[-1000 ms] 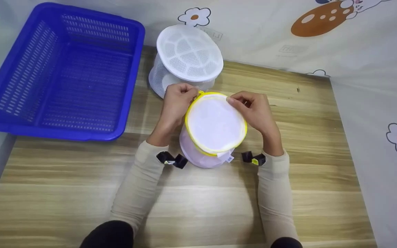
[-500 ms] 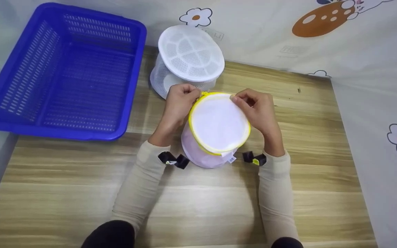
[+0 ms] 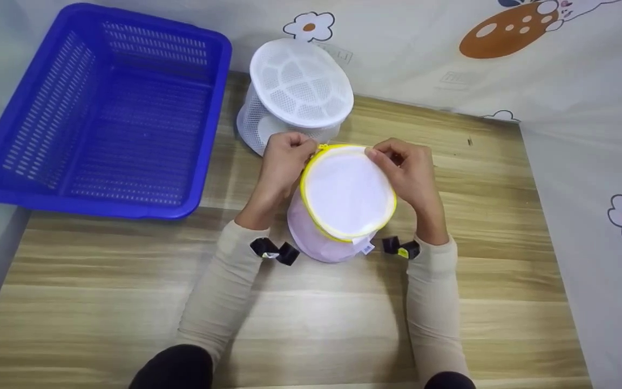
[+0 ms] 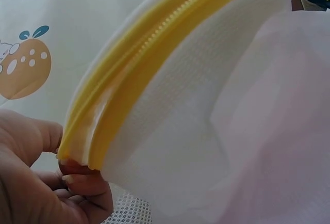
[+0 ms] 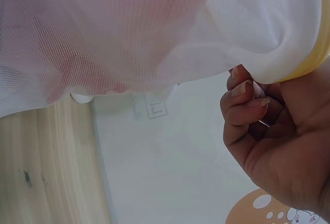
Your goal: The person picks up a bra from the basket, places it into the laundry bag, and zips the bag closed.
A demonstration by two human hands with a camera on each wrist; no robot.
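Note:
A round white mesh laundry bag (image 3: 350, 192) with a yellow zipper (image 3: 304, 195) about its top stands upright on the table, leaning slightly. My left hand (image 3: 285, 159) pinches the far left of the rim at the zipper's end. In the left wrist view the teeth run together along the zipper (image 4: 154, 38), while the two yellow tapes stand a little apart by the fingers. My right hand (image 3: 409, 167) pinches the rim at the far right, thumb on top. Something reddish shows dimly through the mesh wall (image 5: 93, 43) in the right wrist view. A small white tag (image 3: 366, 247) hangs at the near side.
Behind my left hand stands a second white mesh laundry bag (image 3: 303, 81), its round top tilted. A large blue plastic basket (image 3: 195, 208) sits at the left. The wooden table (image 3: 311, 324) meets a patterned wall covering (image 3: 408, 59) at the back and right.
Both hands and the bag appear slightly further right in the head view, as do the basket and the background. Both hands keep their pinch on the rim.

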